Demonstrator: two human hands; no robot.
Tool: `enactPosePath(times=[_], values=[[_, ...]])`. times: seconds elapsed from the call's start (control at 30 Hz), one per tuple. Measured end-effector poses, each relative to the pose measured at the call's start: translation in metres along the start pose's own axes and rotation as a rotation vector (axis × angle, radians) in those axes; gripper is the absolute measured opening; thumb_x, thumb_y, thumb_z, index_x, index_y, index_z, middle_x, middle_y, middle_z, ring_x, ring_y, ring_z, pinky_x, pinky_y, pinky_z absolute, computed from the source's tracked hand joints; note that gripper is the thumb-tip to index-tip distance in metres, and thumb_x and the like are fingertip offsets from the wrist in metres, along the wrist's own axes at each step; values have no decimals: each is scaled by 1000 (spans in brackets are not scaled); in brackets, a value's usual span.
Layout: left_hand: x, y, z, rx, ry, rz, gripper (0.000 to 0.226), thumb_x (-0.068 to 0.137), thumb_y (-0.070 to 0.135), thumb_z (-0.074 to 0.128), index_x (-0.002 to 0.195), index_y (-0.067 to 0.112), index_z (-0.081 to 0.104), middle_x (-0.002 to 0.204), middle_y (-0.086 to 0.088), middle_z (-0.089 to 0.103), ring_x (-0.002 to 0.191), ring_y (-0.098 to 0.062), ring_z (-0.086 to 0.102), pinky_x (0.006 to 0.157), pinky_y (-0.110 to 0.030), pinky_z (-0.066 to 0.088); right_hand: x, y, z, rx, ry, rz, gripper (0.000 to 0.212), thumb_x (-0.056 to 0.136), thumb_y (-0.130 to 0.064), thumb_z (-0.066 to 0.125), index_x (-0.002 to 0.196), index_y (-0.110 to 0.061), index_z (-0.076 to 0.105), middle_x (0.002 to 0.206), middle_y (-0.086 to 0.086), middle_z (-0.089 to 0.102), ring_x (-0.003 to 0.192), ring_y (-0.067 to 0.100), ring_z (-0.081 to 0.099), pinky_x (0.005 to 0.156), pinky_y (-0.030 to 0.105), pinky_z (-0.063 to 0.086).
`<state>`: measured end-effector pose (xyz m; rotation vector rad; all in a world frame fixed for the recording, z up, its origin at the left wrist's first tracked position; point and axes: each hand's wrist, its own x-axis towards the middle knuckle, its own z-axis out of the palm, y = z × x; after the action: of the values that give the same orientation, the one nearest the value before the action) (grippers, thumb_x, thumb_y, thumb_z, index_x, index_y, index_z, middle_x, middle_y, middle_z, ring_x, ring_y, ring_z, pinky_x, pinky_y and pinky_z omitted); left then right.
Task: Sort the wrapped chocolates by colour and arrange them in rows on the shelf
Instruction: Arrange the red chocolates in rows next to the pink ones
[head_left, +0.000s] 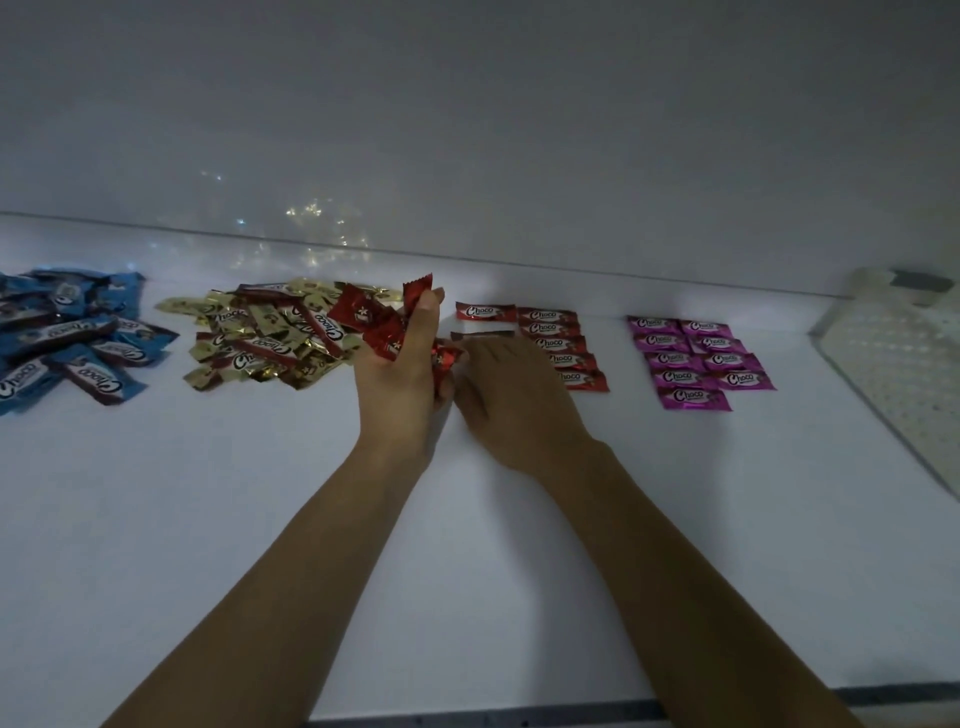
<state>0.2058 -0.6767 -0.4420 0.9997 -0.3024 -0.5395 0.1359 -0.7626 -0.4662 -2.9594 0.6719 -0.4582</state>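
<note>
We are partway through the sorting on the shelf (260, 519). Our left hand (400, 374), at the frame's centre, is clamping a bunch of reds (363, 312), fingers curled round the wrappers, with one sticking up above the thumb. Our right hand (501, 387) is lying just right of it, fingers reaching out fairly straight over a red (480, 335) on the shelf; we are unable to tell whether they are pinching it or only pressing it flat.

The pinks (696, 358), right of centre, are already lying in two neat columns, one wrapper longer on the left side. The red rows (558, 343) are taking shape beside our right hand: one full column of five, and a second column to its left that is only starting, with one red at the top and the one under our fingers below it.

Plenty is remaining, we are judging. The gold pile (260, 338), left of centre, is still mixing golds with stray reds, and the blue pile (67, 343) at the far left is lying loose and unarranged. A white perforated tray (893, 364) is sitting at the right edge.
</note>
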Motion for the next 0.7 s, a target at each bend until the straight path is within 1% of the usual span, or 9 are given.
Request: enactPosePath(times=[0.07,0.13,0.2,0.3,0.37,0.43,0.53,0.63,0.7], values=[[0,0,1,-10,-3,11,15,95,27,57,96,14,66,68,-13,44,38,-8,38,38,-18,33,2,1,1,-2,-51,1,50,93,-36,28,128,-11,53,125,7,59,121,24,52,113,42,28],[-1,0,2,-8,-1,11,16,96,26,57,99,14,67,66,-11,46,39,-7,40,38,-18,32,2,4,2,25,-53,-2,43,96,-32,39,132,-10,49,130,9,55,125,26,48,115,43,24],[-1,0,1,0,-2,13,15,96,25,57,97,14,67,64,-10,47,38,-8,40,38,-18,32,2,4,0,36,-36,-5,45,97,-33,42,135,-10,46,136,9,51,130,27,43,116,45,21],[0,-1,0,7,-14,30,13,95,25,59,92,14,66,66,-12,46,39,-10,40,38,-20,32,3,5,1,45,-49,21,56,95,-46,30,140,-16,42,144,6,44,137,24,35,116,43,16],[1,-2,0,23,-23,38,14,94,26,59,88,15,65,67,-13,45,39,-11,39,39,-21,32,3,6,2,54,-56,19,75,83,-57,12,142,-19,40,146,4,43,138,23,33,116,43,17],[0,-2,-1,26,-34,37,16,95,25,58,84,17,67,66,-14,45,40,-13,38,39,-22,32,3,7,2,55,-70,20,84,77,-60,6,143,-21,38,147,3,40,139,23,31,116,43,18],[-1,-2,0,-3,-56,17,24,94,25,59,75,24,73,64,-13,46,40,-14,38,41,-24,32,5,7,3,47,-63,26,81,79,-59,9,146,-22,34,151,4,35,142,23,24,117,42,13],[-2,-1,1,5,-51,9,19,95,22,59,79,18,69,62,-12,45,39,-13,38,41,-25,31,7,8,4,24,-104,24,80,79,-58,5,148,-25,29,154,3,30,144,21,19,118,42,5],[-3,0,2,15,-48,12,17,96,18,58,82,13,65,58,-8,44,39,-11,38,40,-23,32,8,10,6,43,-74,18,72,84,-51,9,145,-22,35,149,2,38,141,21,27,118,44,6]])
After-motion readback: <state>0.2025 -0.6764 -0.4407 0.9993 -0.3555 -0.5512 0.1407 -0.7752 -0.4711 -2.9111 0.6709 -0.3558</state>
